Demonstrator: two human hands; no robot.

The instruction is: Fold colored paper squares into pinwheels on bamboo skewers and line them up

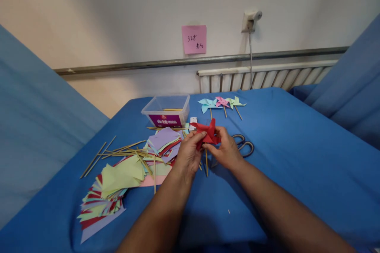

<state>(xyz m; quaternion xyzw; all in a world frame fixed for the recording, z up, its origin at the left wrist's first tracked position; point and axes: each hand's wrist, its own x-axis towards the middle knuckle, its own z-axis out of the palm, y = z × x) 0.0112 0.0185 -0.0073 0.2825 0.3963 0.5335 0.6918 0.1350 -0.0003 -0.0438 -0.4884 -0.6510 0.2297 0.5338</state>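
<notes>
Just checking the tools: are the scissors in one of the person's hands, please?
No, the scissors lie on the blue sheet behind the right hand.

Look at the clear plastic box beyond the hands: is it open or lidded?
Open: the plastic box shows a bare rim, no lid, sticks visible inside.

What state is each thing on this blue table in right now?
Red pinwheel: held by both hands, on its stick.
Left hand: gripping the pinwheel.
Right hand: pinching the pinwheel.
Finished pinwheels: three, lying flat.
Box: open, no lid.
Scissors: lying flat; blades hidden.
Paper squares: loose, fanned piles.
Sticks: scattered.
</notes>
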